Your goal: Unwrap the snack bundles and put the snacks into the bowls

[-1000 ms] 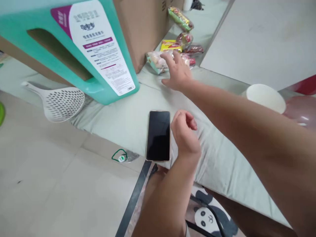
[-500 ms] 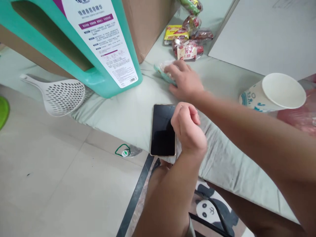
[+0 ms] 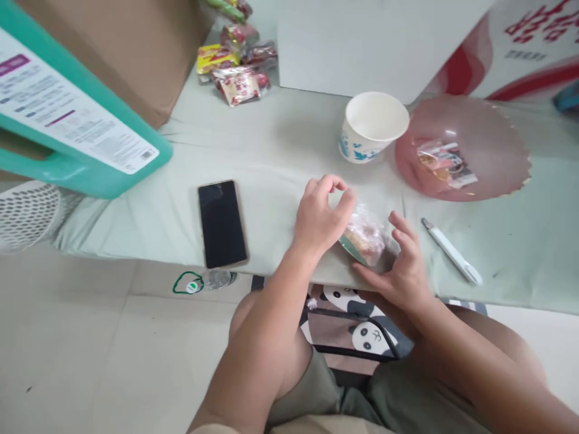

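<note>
A small clear snack packet (image 3: 366,235) with a pale green edge and light brown contents lies near the table's front edge. My left hand (image 3: 322,211) has its fingers and thumb curled round the packet's upper left corner. My right hand (image 3: 402,262) is at the packet's right side, fingers spread, with the thumb along its lower edge. Further left a black phone (image 3: 222,224) lies face up. On the right is a white cutter-like tool (image 3: 452,251). The exact grip of my left fingertips is partly hidden.
Behind the packet stand a paper cup (image 3: 373,126) and a pink bowl (image 3: 502,150) with small packets inside. Wrapped snacks (image 3: 239,66) lie at the back by a carton (image 3: 136,48). A green jug (image 3: 149,166) and a white strainer (image 3: 31,214) are at left.
My right hand has come back from the far side with the snack packet to the near edge. My left hand has moved away from the phone onto the packet. The view has swung right.
</note>
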Motion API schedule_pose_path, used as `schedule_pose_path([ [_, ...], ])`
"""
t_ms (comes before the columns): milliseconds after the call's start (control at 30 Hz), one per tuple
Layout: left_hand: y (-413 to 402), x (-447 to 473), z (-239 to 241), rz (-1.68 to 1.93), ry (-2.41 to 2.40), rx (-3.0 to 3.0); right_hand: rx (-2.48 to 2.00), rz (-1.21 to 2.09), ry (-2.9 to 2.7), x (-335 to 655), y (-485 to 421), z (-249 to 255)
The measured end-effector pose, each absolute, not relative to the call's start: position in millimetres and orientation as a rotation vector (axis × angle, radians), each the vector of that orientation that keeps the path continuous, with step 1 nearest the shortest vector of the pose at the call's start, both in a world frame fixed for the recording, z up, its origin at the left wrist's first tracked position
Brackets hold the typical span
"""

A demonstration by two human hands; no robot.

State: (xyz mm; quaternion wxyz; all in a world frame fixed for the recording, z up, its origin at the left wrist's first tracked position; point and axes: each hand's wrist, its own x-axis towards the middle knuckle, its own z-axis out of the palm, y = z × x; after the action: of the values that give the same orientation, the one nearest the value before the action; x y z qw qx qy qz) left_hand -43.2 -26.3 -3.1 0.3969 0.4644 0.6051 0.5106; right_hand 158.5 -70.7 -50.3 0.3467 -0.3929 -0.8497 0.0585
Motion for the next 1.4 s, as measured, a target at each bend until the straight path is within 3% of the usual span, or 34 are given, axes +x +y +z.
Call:
schedule_pose_path([
  [167,-27,-24,-15,1.001,1.687,1.462,-1.096,0.438,-2.171,184,-72,-35],
  [433,-27,-14,-24,1.141,1.557,1.418,-1.181,0.625,-2.261,195,-52,-34],
  [633,-23,-7,-25,0.975,1.262,1.792,-1.248,0.554,-2.241,196,-50,-37],
  [833,-23,-7,-27,0.932,1.354,1.842,-1.272,0.461,-2.171,212,-50,-13],
  [1000,-24,-5,-30,1.002,1.410,1.827,-1.781,0.166,-1.991,262,-51,-6],
  [1200,-22,-4,-31,1.006,1.536,1.650,-2.035,0.203,-2.094,292,-56,-25],
  [1300,-22,-1,-27,0.983,1.471,1.684,-1.982,0.348,-2.012,281,-57,-16],
  [1400,-23,3,-26,1.037,1.435,1.772,-1.771,0.814,-1.826,261,-63,-1],
])
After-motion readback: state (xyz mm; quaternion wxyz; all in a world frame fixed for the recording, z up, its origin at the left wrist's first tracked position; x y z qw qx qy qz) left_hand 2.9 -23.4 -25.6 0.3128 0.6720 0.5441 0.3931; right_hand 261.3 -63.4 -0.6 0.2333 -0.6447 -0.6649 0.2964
